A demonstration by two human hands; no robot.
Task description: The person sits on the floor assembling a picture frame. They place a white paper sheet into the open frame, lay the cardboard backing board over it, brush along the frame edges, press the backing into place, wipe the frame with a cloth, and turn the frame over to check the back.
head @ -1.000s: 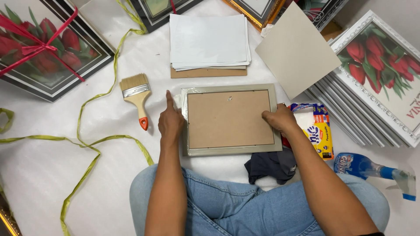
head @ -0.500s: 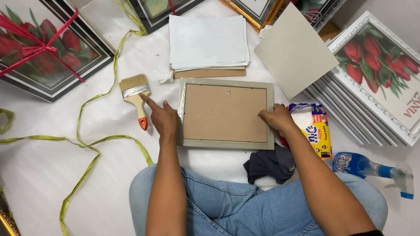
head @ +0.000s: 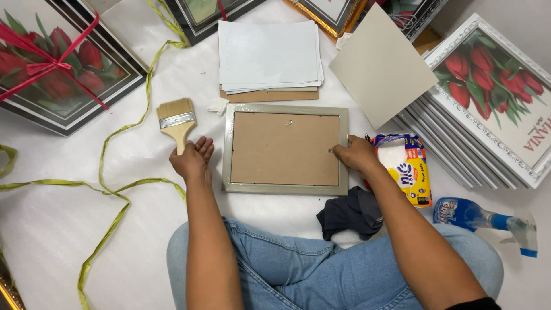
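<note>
Ribbon (head: 109,189) of yellow-green colour curls over the white floor sheet (head: 69,247), far left of the face-down frame (head: 285,149). Above it, up-left of that frame, lies a black-framed tulip picture (head: 54,63) tied with red ribbon. A paintbrush (head: 177,121) with pale bristles and a wooden handle lies just left of the frame. The left hand (head: 191,161) is on the brush handle, fingers curled loosely over its lower end; a firm grip I cannot tell.

The frame lies in the middle, in front of the person's knees in blue jeans, with its brown backing board upward and a grey border around it. Just above the frame is a stack of white sheets (head: 270,54) on brown boards. The right hand (head: 354,155) rests on the right edge of the frame, fingertips pressed on a small clip there, holding nothing else.

Below the frame's right corner is a dark cloth (head: 351,212). Right of the frame lies a yellow and blue wipes packet (head: 408,169), and up-right a grey card (head: 381,66) leans on a pile of white tulip frames (head: 493,97). Lower right lies a blue spray bottle (head: 476,217).
</note>
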